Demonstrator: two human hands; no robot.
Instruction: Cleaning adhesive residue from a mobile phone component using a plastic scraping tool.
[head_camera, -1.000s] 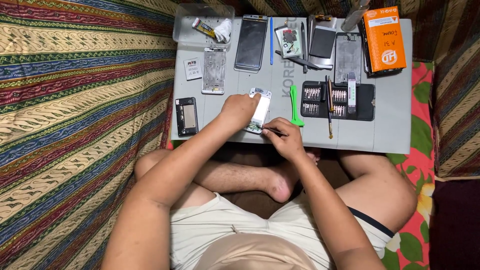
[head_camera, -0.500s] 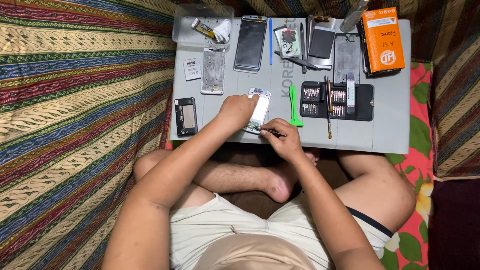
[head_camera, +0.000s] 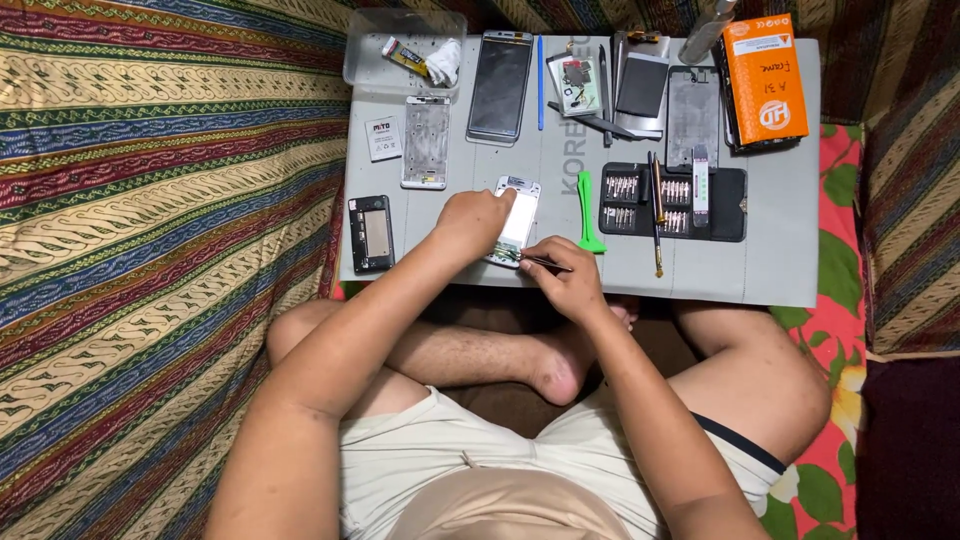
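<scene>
Bare grey mat (head_camera: 780, 260) lies open right of the hands; the green pry tool (head_camera: 587, 212) and bit case (head_camera: 672, 202) crowd beyond.

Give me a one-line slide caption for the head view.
Left hand steadies an opened phone on a grey mat while right hand works tweezers at its lower edge.

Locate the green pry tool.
In the head view, the green pry tool lies on the grey mat, between the opened phone and the black bit case.
</scene>
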